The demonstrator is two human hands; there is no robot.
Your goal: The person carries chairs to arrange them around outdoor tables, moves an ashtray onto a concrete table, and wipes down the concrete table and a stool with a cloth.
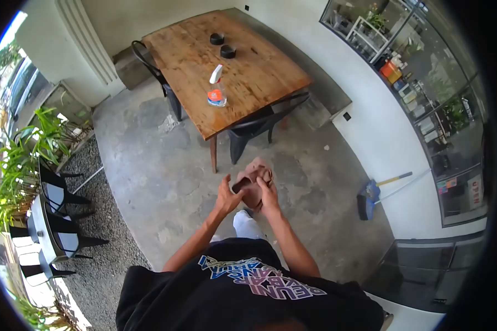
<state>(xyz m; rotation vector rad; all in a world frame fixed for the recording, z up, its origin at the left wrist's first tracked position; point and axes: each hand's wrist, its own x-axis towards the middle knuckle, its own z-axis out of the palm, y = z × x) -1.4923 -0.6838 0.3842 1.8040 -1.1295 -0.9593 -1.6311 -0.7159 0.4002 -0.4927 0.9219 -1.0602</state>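
Observation:
A crumpled pinkish-brown cloth hangs in front of me, above the grey floor. My right hand grips its right side, the thumb lying over the folds. On the cloth's left is my left hand, thumb and fingers apart, with the thumb tip right at the cloth's edge. Farther ahead, a spray bottle with a white trigger head and an orange label stands upright near the front left of the wooden table, away from both hands.
Two black ashtrays sit on the table. Black chairs stand at its near and left sides. A blue broom and dustpan lean against the right wall. Potted plants and outdoor black chairs are at left.

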